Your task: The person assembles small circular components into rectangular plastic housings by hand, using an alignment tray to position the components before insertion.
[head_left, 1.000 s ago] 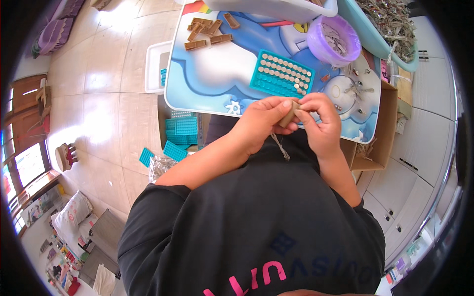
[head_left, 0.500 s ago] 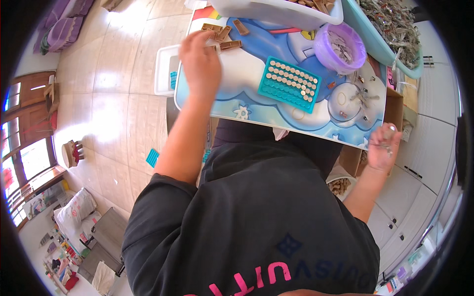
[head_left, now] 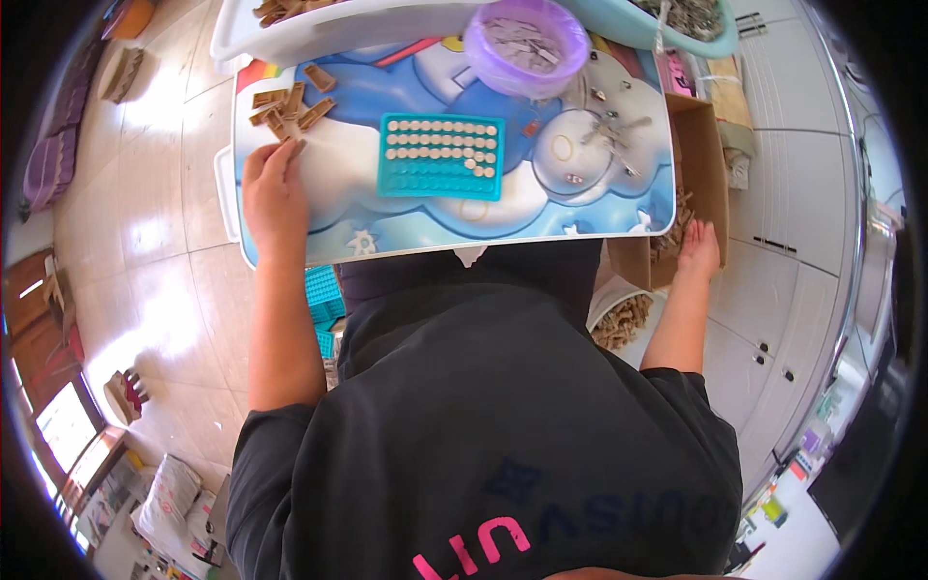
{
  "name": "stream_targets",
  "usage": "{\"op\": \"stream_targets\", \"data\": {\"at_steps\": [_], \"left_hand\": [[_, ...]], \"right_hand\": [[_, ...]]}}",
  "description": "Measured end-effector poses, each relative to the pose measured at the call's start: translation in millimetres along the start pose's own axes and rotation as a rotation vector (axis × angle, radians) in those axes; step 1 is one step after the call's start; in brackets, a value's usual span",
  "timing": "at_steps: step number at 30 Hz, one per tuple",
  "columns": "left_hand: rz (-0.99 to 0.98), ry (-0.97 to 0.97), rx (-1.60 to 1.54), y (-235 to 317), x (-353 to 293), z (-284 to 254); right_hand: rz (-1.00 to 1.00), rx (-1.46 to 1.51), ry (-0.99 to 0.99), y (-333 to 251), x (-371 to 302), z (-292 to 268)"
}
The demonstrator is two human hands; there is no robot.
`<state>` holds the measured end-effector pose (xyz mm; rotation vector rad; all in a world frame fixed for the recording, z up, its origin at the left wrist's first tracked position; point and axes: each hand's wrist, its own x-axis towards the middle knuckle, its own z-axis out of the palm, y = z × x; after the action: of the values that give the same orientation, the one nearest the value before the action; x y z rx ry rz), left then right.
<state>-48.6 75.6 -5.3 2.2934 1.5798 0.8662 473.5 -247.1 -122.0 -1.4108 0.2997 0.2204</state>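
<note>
At the table's left side, my left hand (head_left: 275,193) has its fingertips bent together beside a small pile of brown rectangular pieces (head_left: 293,100). Whatever it may be pinching is hidden. My right hand (head_left: 700,249) is beyond the table's right edge, over the side of a cardboard box (head_left: 710,184), with its fingers stretched out and nothing visible in them. Between the hands lies a turquoise tray (head_left: 425,182) with round cream discs (head_left: 435,139) in its far rows and a few at the right of a nearer row. Small metal pieces (head_left: 611,130) lie scattered on the table's right.
A purple-lined bucket (head_left: 488,72) of flat silvery pieces stands at the table's back. Behind are a white bin (head_left: 348,31) of brown pieces and a pale teal tub (head_left: 628,29) of metal parts. A white container (head_left: 619,288) of brown pieces stands below right; turquoise trays (head_left: 324,295) lie below left.
My left hand has come down beside the near end of the brown pile. My right hand has opened and moved to the box; the shiny pieces in it are out of sight. The view has shifted.
</note>
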Motion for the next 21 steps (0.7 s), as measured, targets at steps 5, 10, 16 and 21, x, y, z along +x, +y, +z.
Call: {"op": "stream_targets", "data": {"at_steps": [5, 10, 16, 21], "left_hand": [[0.064, 0.000, -0.127, 21, 4, -17], [-0.382, -0.289, -1.368, 76, -7, -28], [-0.463, -0.891, -1.492, 90, -30, -14], [-0.444, -0.961, -1.640, 107, -40, 2]], "right_hand": [[-0.709, -0.570, -0.435, -42, -110, 89], [-0.960, -0.946, -0.833, -58, -178, 123], [-1.347, -1.061, -0.860, -57, -203, 136], [-1.111, -0.919, -0.927, -56, -186, 141]]}}
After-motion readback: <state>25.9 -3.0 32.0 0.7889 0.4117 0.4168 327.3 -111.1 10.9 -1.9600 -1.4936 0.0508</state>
